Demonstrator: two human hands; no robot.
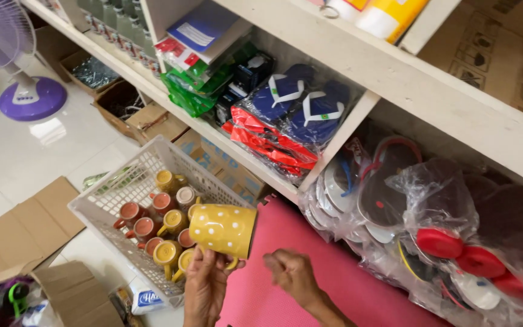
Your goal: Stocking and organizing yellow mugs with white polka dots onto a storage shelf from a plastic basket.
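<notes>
A person's left hand (204,284) lifts a yellow mug (223,229) with white dots above a white basket (107,197) of more mugs (152,221), brown and yellow, standing on the tiled floor (25,151) before a shelf (358,66). The mug lies tipped on its side, mouth turned to the right, its base toward the basket; the fingers are clamped on its lower edge by the handle, which is mostly hidden behind them. The right hand (292,275) hovers just beside it over a pink mat (310,266), fingers curled together on nothing. The mug looks glazed ceramic: stiff, fairly heavy for its bulk, smooth enough to slip, and likely to chip if knocked against the others. The handle or a full wrap round the body seems the surest hold; a pinch at the rim looks risky. Bagged blue sandals (301,103) sit on the shelf above, more bagged footwear (431,230) lies below at right, and a purple fan (16,66) stands at far left, near flattened cardboard (25,230).
</notes>
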